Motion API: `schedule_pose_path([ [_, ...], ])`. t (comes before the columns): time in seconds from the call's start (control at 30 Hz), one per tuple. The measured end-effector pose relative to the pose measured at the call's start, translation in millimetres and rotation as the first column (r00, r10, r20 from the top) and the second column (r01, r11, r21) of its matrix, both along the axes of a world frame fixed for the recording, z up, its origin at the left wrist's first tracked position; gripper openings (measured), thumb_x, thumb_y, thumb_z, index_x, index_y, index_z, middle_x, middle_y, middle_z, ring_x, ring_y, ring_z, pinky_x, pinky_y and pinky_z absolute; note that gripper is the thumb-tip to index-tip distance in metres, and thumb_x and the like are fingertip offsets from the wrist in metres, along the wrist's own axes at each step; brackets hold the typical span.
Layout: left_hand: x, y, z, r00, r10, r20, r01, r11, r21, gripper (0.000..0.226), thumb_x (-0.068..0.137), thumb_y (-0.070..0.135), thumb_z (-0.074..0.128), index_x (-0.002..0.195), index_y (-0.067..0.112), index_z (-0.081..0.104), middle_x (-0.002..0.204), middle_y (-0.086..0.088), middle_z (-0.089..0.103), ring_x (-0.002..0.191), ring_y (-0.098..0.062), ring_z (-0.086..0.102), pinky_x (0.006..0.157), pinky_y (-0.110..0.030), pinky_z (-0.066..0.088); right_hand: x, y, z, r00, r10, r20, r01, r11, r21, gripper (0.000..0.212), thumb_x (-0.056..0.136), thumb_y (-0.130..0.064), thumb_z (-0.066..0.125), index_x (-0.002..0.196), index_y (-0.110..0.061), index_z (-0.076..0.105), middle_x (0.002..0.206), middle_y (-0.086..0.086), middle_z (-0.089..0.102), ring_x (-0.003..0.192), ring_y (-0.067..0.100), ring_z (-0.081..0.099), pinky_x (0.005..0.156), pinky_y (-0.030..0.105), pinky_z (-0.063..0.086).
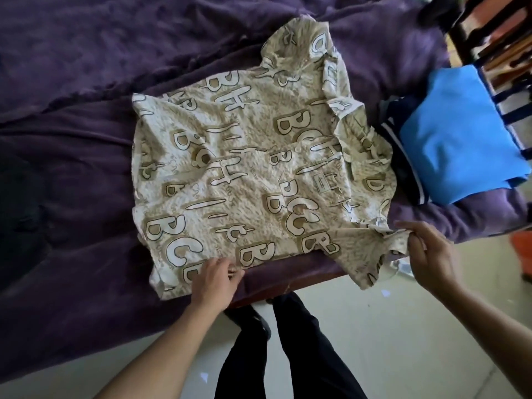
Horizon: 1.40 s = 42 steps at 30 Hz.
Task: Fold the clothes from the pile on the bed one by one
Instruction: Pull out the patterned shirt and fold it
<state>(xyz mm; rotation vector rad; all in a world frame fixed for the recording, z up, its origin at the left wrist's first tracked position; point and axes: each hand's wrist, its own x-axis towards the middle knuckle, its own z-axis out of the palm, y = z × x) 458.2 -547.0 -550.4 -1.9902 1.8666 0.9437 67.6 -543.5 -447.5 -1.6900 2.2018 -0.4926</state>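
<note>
Printed shirt [253, 174] spread flat on bed [86, 139] at near edge. Long axis laid along that edge, collar end to right, hem to left. Near side edge pinched by left grip [214, 280] close to hem. Near sleeve, overhanging bed edge, pinched by right grip [426, 254]. Shirt body lies beyond both grips, so fold judged to run away from person. Purple cover soft, rumpled. Folded blue garment [454, 133] stacked at right edge.

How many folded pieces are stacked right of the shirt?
2 in view: a blue garment on top, and a navy white-striped garment under it, poking out toward the beige shirt. Others may be hidden beneath.
</note>
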Motion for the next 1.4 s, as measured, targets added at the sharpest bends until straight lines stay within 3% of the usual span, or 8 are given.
schedule_pose_path([
  [0.27, -21, -42, 0, 0.952, -0.228, 0.202, 0.239, 0.971, -0.030, 0.032, 0.092, 0.024, 0.049, 0.123, 0.023, 0.055, 0.123, -0.002, 0.051, 0.119, -0.024, 0.045, 0.093, -0.041, 0.041, 23, -104, 23, 0.980, 0.031, 0.195, -0.001, 0.989, -0.151, 0.019, 0.091, -0.036, 0.038, 0.083, -0.024, 0.050, 0.059, -0.008, 0.049, 0.055, 0.001, 0.047, 0.047, 0.016, 0.032],
  [0.47, 8, -116, 21, 0.872, 0.455, -0.180, -0.475, 0.876, -0.090, 0.017, 0.090, 0.015, 0.047, 0.084, 0.020, 0.062, 0.081, -0.004, 0.065, 0.079, -0.031, 0.062, 0.067, -0.040, 0.051, 43, -248, 8, 0.936, -0.015, 0.353, 0.042, 0.997, -0.071, 0.022, 0.096, -0.034, 0.041, 0.080, -0.020, 0.046, 0.064, -0.006, 0.054, 0.060, 0.011, 0.056, 0.057, 0.047, 0.047],
  [0.57, 28, -170, 56, 0.847, 0.444, -0.291, -0.498, 0.854, -0.147, 0.015, 0.089, 0.028, 0.052, 0.074, 0.028, 0.052, 0.069, 0.003, 0.062, 0.067, -0.025, 0.061, 0.059, -0.036, 0.048, 55, -323, 19, 0.954, 0.062, 0.295, -0.019, 0.989, -0.148, 0.018, 0.097, -0.030, 0.040, 0.082, -0.021, 0.046, 0.062, -0.010, 0.050, 0.054, 0.000, 0.049, 0.055, 0.032, 0.032],
  [0.67, 41, -222, 83, 0.934, 0.282, -0.219, -0.330, 0.916, -0.230, 0.031, 0.078, 0.058, 0.062, 0.078, 0.029, 0.051, 0.065, 0.010, 0.060, 0.062, -0.011, 0.059, 0.053, -0.028, 0.042, 65, -395, 33, 0.970, 0.122, 0.209, -0.091, 0.984, -0.152, 0.022, 0.097, -0.030, 0.039, 0.091, -0.013, 0.052, 0.077, 0.008, 0.061, 0.071, 0.025, 0.055, 0.062, 0.033, 0.032],
  [0.93, 72, -369, 71, 0.945, 0.325, -0.013, -0.288, 0.817, -0.499, 0.016, 0.092, 0.026, 0.058, 0.101, 0.013, 0.062, 0.092, -0.019, 0.067, 0.089, -0.041, 0.062, 0.072, -0.044, 0.049, 92, -546, 7, 0.994, 0.109, -0.029, -0.107, 0.992, 0.065, 0.041, 0.095, -0.036, 0.038, 0.124, -0.013, 0.056, 0.121, 0.026, 0.059, 0.110, 0.043, 0.055, 0.090, 0.044, 0.043],
  [1.13, 83, -393, 40, 0.899, 0.429, 0.087, -0.329, 0.793, -0.513, 0.043, 0.083, 0.031, 0.067, 0.121, 0.014, 0.055, 0.121, -0.020, 0.052, 0.114, -0.041, 0.048, 0.092, -0.052, 0.042, 79, -539, -28, 0.989, 0.108, -0.099, -0.089, 0.980, 0.176, 0.048, 0.089, -0.047, 0.048, 0.125, -0.015, 0.044, 0.120, 0.023, 0.059, 0.111, 0.043, 0.055, 0.088, 0.047, 0.043],
  [1.27, 100, -337, 14, 0.739, 0.639, 0.212, -0.594, 0.767, -0.242, 0.062, 0.070, 0.043, 0.078, 0.120, 0.017, 0.052, 0.123, -0.019, 0.053, 0.115, -0.041, 0.050, 0.093, -0.052, 0.042, 56, -485, -47, 0.988, 0.108, -0.109, -0.082, 0.973, 0.217, 0.060, 0.078, -0.057, 0.062, 0.125, -0.025, 0.043, 0.122, 0.014, 0.059, 0.110, 0.038, 0.056, 0.085, 0.045, 0.043],
  [1.4, 117, -324, 2, 0.625, 0.769, 0.133, -0.723, 0.635, -0.273, 0.017, 0.086, 0.023, 0.063, 0.100, 0.015, 0.068, 0.112, -0.018, 0.066, 0.105, -0.041, 0.060, 0.086, -0.045, 0.050, 38, -467, -62, 0.991, 0.000, -0.132, 0.027, 0.979, 0.202, 0.049, 0.079, -0.047, 0.068, 0.121, -0.030, 0.051, 0.112, 0.011, 0.067, 0.100, 0.035, 0.061, 0.082, 0.043, 0.047],
])
